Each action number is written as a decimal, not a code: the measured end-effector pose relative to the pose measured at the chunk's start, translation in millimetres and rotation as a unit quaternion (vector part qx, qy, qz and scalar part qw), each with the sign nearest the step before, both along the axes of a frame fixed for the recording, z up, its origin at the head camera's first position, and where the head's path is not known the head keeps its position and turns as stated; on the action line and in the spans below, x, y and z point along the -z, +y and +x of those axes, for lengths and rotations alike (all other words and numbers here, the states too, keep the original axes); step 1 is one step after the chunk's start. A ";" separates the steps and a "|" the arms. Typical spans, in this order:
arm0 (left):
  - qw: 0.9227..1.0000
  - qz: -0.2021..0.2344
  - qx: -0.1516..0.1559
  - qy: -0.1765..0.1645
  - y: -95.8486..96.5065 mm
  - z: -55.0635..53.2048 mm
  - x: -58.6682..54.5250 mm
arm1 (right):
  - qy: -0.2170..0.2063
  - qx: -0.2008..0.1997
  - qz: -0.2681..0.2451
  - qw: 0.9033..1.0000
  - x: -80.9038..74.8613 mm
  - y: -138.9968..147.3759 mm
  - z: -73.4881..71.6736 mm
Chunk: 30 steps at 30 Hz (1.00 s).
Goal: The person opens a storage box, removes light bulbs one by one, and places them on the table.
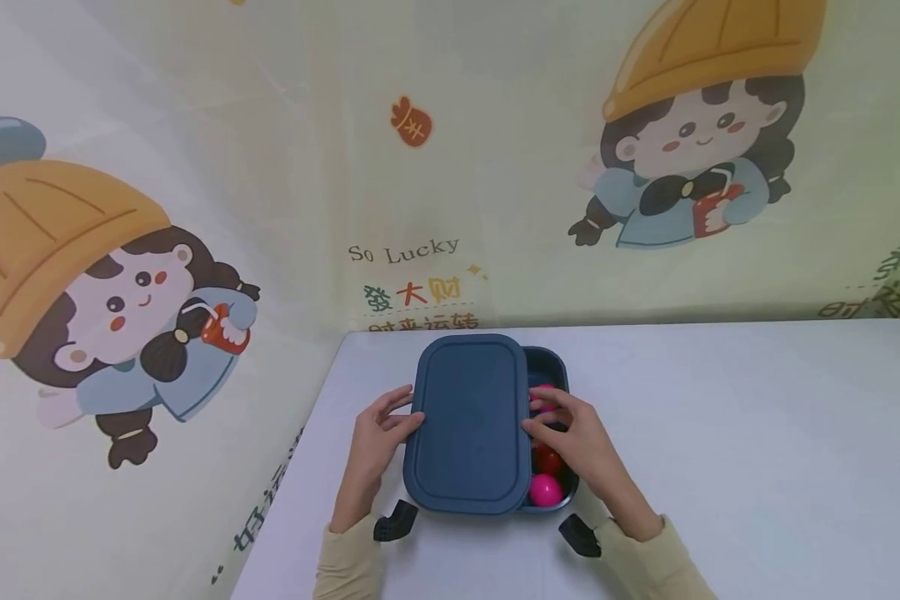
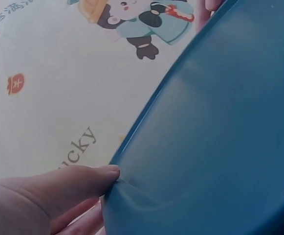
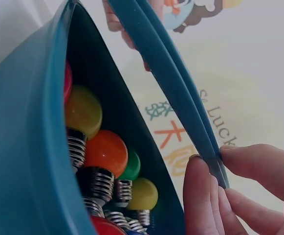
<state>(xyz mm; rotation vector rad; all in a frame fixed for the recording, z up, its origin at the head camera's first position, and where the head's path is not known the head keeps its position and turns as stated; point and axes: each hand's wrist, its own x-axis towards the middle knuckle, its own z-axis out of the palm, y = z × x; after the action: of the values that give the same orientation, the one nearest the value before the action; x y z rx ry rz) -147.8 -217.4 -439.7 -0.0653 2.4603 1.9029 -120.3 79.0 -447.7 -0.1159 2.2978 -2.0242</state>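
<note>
A dark blue rectangular lid [image 1: 467, 421] with rounded corners is held above a matching blue box [image 1: 543, 360], shifted to the left so the box's right side shows. My left hand [image 1: 378, 442] pinches the lid's left edge, thumb on top. On the opposite edge, my right hand [image 1: 581, 437] pinches the rim between thumb and fingers. Inside the box lie several colored light bulbs; the right wrist view shows an orange bulb [image 3: 107, 152], a green bulb [image 3: 131, 165] and yellow ones with silver screw bases. A pink bulb [image 1: 546, 490] sits near the front corner. The lid hides the rest.
The box stands on a white table [image 1: 720, 450] that extends to the right. Behind and to the left hangs a pale sheet [image 1: 525, 167] printed with cartoon figures and lettering. Black wrist-camera pieces [image 1: 396, 522] jut from both sleeves near the box's front.
</note>
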 end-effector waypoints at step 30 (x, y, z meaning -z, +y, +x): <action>0.997 -0.018 0.041 -0.055 -46.1 -12.9 -4.3 | 0.008 -0.005 0.025 1.000 -1.3 -37.6 -15.2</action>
<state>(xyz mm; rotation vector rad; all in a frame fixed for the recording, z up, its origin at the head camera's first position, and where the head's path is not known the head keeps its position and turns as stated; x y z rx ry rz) -160.6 -263.6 -435.4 -0.0689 2.3866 1.7737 -135.5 41.4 -446.5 -0.1402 2.3510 -1.9653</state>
